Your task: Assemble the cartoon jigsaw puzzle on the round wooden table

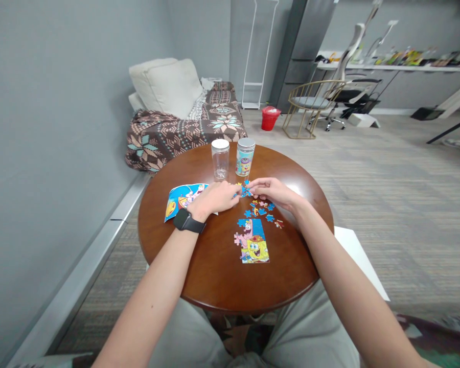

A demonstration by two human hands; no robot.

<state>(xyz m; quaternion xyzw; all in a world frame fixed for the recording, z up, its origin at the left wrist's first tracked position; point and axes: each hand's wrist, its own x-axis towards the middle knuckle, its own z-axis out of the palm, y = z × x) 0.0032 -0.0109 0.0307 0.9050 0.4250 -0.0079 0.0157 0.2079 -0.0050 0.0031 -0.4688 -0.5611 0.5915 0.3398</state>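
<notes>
My left hand [223, 196], a dark watch on its wrist, is at the left edge of a small pile of loose puzzle pieces [246, 191]. Its fingers are bent together at a blue piece. From the right, my right hand [271, 190] reaches the same pile, thumb and fingers closed at a blue piece. More loose pieces [262, 211] lie just nearer to me. Closer still is a partly joined cartoon puzzle [254, 244] with a yellow and a pink figure. A printed picture sheet [175, 198] lies under and beside my left hand and wrist.
A clear jar [221, 162] with a white lid and a printed jar [245, 158] with a silver lid stand beyond my hands on the round brown table [214, 276]. Behind are a covered sofa [176, 125], a red bin [270, 118] and chairs.
</notes>
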